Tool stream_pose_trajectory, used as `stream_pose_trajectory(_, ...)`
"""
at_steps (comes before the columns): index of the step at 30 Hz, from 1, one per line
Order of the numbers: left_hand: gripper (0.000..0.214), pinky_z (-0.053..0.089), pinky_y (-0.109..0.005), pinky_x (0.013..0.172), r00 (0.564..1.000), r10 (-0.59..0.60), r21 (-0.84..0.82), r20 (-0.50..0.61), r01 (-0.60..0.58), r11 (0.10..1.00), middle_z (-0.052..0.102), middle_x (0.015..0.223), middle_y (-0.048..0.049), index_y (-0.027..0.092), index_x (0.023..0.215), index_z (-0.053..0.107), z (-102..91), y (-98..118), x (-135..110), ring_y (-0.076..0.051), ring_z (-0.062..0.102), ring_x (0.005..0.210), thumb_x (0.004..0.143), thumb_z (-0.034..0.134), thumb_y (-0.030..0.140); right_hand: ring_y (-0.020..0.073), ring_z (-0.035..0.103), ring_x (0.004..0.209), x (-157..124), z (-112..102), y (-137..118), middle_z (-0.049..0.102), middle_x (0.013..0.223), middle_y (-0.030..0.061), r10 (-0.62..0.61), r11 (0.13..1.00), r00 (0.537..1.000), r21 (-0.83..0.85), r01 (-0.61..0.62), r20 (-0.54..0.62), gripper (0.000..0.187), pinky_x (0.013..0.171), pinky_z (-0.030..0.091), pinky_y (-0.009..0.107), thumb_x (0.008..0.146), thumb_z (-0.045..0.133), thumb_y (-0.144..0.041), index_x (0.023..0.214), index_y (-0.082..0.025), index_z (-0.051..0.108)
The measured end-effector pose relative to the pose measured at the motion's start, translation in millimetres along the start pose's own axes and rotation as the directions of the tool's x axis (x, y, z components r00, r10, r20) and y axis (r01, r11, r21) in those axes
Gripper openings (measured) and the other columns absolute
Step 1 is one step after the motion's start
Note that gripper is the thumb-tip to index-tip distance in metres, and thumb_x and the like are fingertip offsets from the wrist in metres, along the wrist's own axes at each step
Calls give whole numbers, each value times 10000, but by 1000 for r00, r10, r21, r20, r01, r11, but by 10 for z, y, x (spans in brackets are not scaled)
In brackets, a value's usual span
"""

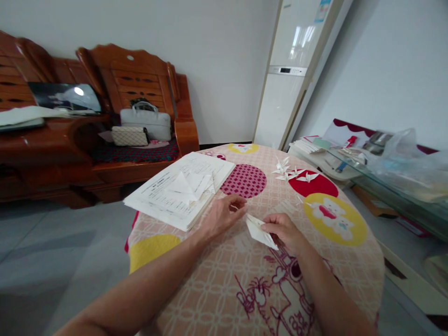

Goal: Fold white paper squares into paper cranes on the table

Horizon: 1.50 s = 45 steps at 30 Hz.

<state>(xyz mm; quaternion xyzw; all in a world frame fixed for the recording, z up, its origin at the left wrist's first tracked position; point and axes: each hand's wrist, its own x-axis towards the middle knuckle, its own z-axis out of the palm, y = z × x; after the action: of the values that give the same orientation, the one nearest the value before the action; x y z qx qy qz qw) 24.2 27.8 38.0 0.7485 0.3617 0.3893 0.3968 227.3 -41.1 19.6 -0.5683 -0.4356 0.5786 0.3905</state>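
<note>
Currently | folded paper [258, 232] pinched in right grip [286, 231], jutting left | left grip [225, 213] half-open beside its corner

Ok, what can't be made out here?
Head view:
Small print on the stacked white printed sheets: too small, partly covered by loose white paper pieces.
Right hand: some fingers hidden by itself and the folded white paper it holds.
Leftmost brown wooden seat back: cut off by the left edge.

I see a round table [217, 284] draped in pale pink patterned cloth [196, 266], with a stack of printed sheets [151, 190] at left and folded white cranes [308, 177] at far right, around a red circle [320, 186].
</note>
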Motion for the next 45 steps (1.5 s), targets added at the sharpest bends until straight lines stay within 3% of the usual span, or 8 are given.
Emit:
stream_pose_trajectory(4, 148, 474, -283, 837, 909, 336, 106, 245, -370, 923, 664, 952, -72, 153, 918, 672, -114, 84, -90, -170, 608, 912, 847, 543, 166, 55, 380, 371, 15, -71, -76, 511, 449, -61, 31, 975, 981, -222, 13, 192, 138, 373, 226, 187, 635, 678, -265, 608, -150, 605)
stream_pose_trajectory(8, 178, 472, -261, 780, 742, 427, 98, 518, -547, 831, 646, 945, -97, 145, 928, 671, -56, 37, -231, -172, 598, 896, 880, 500, 159, 79, 444, 455, 130, -16, -100, 545, 509, -43, -69, 875, 960, -445, 188, 271, 98, 441, 292, 202, 689, 648, -218, 622, -146, 642)
stream_pose_trajectory(10, 186, 470, -256, 774, 700, 410, 125, 584, -577, 807, 648, 944, -98, 148, 942, 670, -19, -25, -268, -169, 598, 888, 893, 491, 159, 102, 507, 528, 167, 5, -101, 599, 569, -20, -157, 786, 959, -558, 266, 236, 73, 493, 331, 213, 691, 671, -197, 639, -146, 665)
stream_pose_trajectory(15, 178, 473, -258, 794, 700, 372, 181, 610, -580, 794, 647, 967, -94, 153, 984, 670, 12, -143, -260, -167, 599, 897, 912, 514, 198, 133, 550, 615, 89, 62, -92, 628, 642, -3, -339, 545, 929, -775, 322, 148, 34, 570, 345, 238, 702, 709, -157, 719, -165, 681)
stream_pose_trajectory(18, 187, 470, -254, 778, 702, 390, 180, 596, -591, 787, 645, 937, -94, 148, 950, 684, 19, -152, -255, -165, 596, 881, 920, 510, 209, 139, 547, 678, -24, 138, -69, 605, 704, 13, -454, 378, 868, -839, 392, 200, 93, 614, 345, 248, 745, 646, -74, 715, -159, 668)
stream_pose_trajectory(21, 215, 461, -243, 755, 715, 399, 175, 574, -583, 793, 641, 900, -93, 144, 901, 698, 31, -149, -268, -160, 593, 862, 930, 498, 217, 138, 549, 699, -114, 198, -32, 567, 720, 22, -474, 315, 838, -837, 447, 269, 191, 623, 352, 243, 781, 565, -23, 685, -154, 665)
stream_pose_trajectory(30, 255, 432, -212, 698, 725, 345, 183, 596, -541, 821, 625, 853, -69, 150, 850, 703, 39, -201, -277, -131, 598, 780, 944, 481, 236, 149, 561, 754, -257, 149, -21, 566, 783, 23, -415, 355, 832, -776, 521, 368, 138, 682, 393, 250, 767, 606, -37, 726, -154, 668)
stream_pose_trajectory(45, 256, 430, -224, 724, 704, 370, 209, 607, -590, 780, 618, 850, -67, 156, 870, 683, 8, -189, -270, -137, 589, 818, 959, 457, 236, 148, 546, 754, -285, 156, 139, 570, 790, 26, -498, 334, 803, -782, 527, 328, 127, 672, 397, 251, 831, 643, -133, 709, -161, 658)
